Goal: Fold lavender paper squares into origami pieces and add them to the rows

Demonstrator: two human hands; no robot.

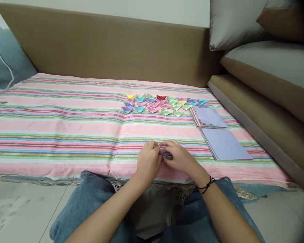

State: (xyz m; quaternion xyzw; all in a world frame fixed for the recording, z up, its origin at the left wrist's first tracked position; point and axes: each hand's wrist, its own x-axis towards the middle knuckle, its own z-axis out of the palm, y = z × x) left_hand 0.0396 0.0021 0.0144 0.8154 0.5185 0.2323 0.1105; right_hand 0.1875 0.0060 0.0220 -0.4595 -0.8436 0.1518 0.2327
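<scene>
Near the front edge of the striped cloth, a small folded piece of purple paper [166, 154] is pinched between my two hands, mostly covered by the fingers. My left hand [149, 157] is closed on its left side. From the right, my right hand [178, 156] grips the same paper with bent fingers. Beyond the hands stand several rows of folded paper boats [153, 109] in purple, blue, pink, green, yellow and red. To the right lie two stacks of square paper, the farther stack [210, 117] uneven, the nearer stack [225, 144] topped with a purple sheet.
A pink striped cloth [53, 128] covers the low surface. A brown backboard [111, 50] rises behind it. Cushions [268, 64] are piled along the right side. A blue cushion [7, 60] and a white cable [8, 72] are at the far left.
</scene>
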